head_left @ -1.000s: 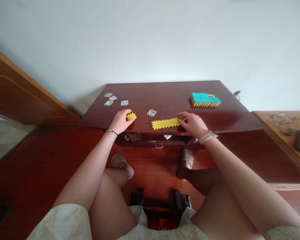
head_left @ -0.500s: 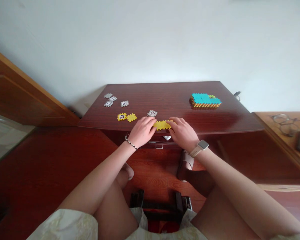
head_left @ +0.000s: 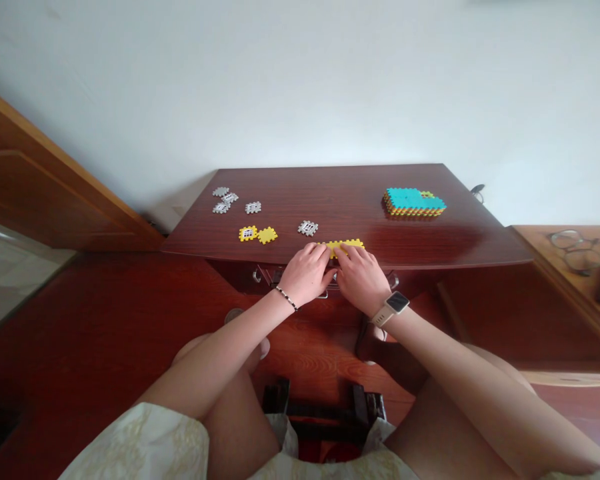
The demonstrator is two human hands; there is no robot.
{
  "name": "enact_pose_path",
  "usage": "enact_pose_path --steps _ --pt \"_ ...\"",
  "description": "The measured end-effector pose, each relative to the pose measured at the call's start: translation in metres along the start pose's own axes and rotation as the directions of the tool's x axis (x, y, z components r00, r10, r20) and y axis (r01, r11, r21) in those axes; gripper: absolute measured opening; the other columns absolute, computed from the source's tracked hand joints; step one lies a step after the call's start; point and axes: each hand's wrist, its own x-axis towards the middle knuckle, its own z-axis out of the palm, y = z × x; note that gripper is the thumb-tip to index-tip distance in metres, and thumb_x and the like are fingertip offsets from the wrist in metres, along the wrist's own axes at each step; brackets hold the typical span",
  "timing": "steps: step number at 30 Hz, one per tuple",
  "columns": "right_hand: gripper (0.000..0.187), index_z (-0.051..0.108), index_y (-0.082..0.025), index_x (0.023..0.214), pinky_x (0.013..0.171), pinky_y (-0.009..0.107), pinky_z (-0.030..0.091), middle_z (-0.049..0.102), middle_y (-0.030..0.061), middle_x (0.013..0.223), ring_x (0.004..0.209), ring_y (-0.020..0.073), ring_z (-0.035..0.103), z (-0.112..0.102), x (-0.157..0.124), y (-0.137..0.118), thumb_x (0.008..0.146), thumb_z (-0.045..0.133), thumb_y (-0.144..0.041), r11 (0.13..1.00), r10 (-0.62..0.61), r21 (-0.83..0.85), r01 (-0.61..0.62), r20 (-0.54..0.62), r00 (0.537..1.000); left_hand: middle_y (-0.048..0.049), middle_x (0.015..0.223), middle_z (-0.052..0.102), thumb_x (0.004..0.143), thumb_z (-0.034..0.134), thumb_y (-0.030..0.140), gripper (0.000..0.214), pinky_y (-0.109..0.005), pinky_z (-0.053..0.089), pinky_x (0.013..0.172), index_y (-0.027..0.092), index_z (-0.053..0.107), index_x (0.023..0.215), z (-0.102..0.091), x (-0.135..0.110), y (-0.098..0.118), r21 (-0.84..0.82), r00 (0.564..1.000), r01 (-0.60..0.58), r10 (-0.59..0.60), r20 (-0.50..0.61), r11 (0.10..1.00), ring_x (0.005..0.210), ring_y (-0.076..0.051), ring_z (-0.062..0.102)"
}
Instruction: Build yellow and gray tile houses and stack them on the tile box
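A strip of yellow interlocking puzzle tiles (head_left: 351, 244) lies along the front edge of the dark red table. My left hand (head_left: 306, 272) has its bent fingers on the left part of the strip, with the thumb lower down near the edge. Close beside it, my right hand (head_left: 361, 277) presses its fingertips on the middle of the strip. Both hands are closed on the tiles, and the fingers cover part of them. Just behind the strip lies a grey tile with a window pattern (head_left: 308, 228).
To the left are a yellow window tile (head_left: 248, 233), a plain yellow tile (head_left: 267, 235) and several grey tiles (head_left: 221, 208). A teal-topped stack of joined tiles (head_left: 414, 202) stands at the back right. Eyeglasses (head_left: 575, 250) rest on a wooden surface farther right.
My hands have come closer together. The left has shifted right and toward me; the right has moved inward, off the strip's right end, which now shows.
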Motion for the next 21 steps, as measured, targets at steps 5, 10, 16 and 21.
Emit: enact_pose_path --steps 5,10,16,21 --pt "0.044 0.063 -0.015 0.145 0.103 0.052 0.055 0.062 0.0233 0.158 0.134 0.0418 0.057 0.004 0.001 0.002 0.102 0.057 -0.018 0.999 0.025 -0.025 -0.026 -0.026 0.999 -0.0196 0.141 0.07 0.104 0.068 0.027 0.035 -0.057 0.052 0.117 0.017 0.067 0.137 0.002 -0.001 -0.002 0.023 1.0 -0.004 0.004 0.003 1.0 0.136 -0.039 0.06" --pt "0.049 0.058 -0.012 0.152 0.104 0.052 0.054 0.059 0.0242 0.16 0.136 0.041 0.054 0.007 -0.001 -0.001 0.104 0.054 -0.019 0.997 0.008 -0.082 -0.009 -0.009 1.0 -0.0178 0.139 0.071 0.108 0.065 0.035 0.031 -0.053 0.055 0.114 0.017 0.068 0.133 0.001 0.002 -0.004 0.115 1.0 -0.01 0.01 0.001 0.993 0.131 -0.036 0.063" --pt "0.062 0.05 -0.006 0.16 0.112 0.052 0.05 0.054 0.0257 0.166 0.142 0.0413 0.05 0.012 -0.003 -0.004 0.1 0.061 -0.019 0.994 0.009 -0.112 -0.01 -0.007 1.0 -0.0187 0.143 0.072 0.117 0.047 0.045 0.043 -0.051 0.052 0.117 0.014 0.07 0.137 -0.005 0.011 -0.031 0.181 0.997 0.061 -0.049 -0.067 0.982 0.133 -0.033 0.065" --pt "0.067 0.048 -0.007 0.162 0.114 0.052 0.05 0.053 0.0261 0.167 0.144 0.0416 0.049 0.012 -0.004 -0.004 0.099 0.064 -0.022 0.996 -0.01 -0.092 0.009 -0.007 1.0 -0.0156 0.151 0.071 0.116 0.05 0.045 0.042 -0.052 0.046 0.123 0.019 0.074 0.138 -0.003 0.018 -0.069 0.149 0.994 0.083 -0.071 -0.083 0.985 0.14 -0.034 0.064"
